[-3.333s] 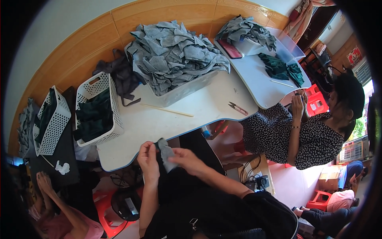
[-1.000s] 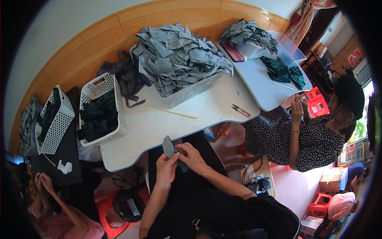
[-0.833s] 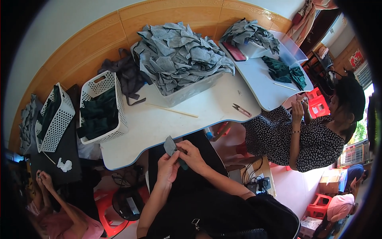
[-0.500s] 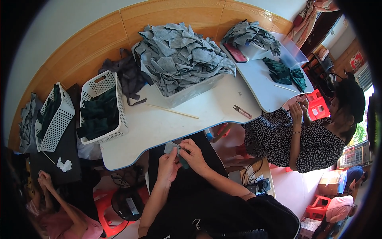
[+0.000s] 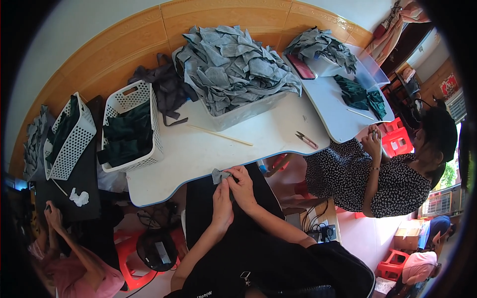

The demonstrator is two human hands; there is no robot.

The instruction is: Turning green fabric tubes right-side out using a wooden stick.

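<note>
Close together just off the table's front edge, my two hands grip one small piece of grey fabric (image 5: 219, 175). The fingers of my left hand (image 5: 222, 202) are closed on it from below. My right hand (image 5: 242, 186) pinches the same piece from the right side. The grey cloth sticks out past the fingertips toward the table (image 5: 198, 164). Part of the piece is hidden between my fingers. On the table lie a thin pale stick (image 5: 220, 135) and thread snips (image 5: 306, 140).
A bin heaped with grey cloth pieces (image 5: 238, 69) stands at the back. Left of it are dark strips (image 5: 166, 92) and a white basket (image 5: 155, 149) of dark green fabric. Co-workers sit on both sides; a person in a patterned dress (image 5: 367, 181) is at the right.
Both hands have moved slightly up and right, nearer the table edge, still with the fabric. The dark green part seen below my fingers earlier is now out of sight. The view has shifted slightly.
</note>
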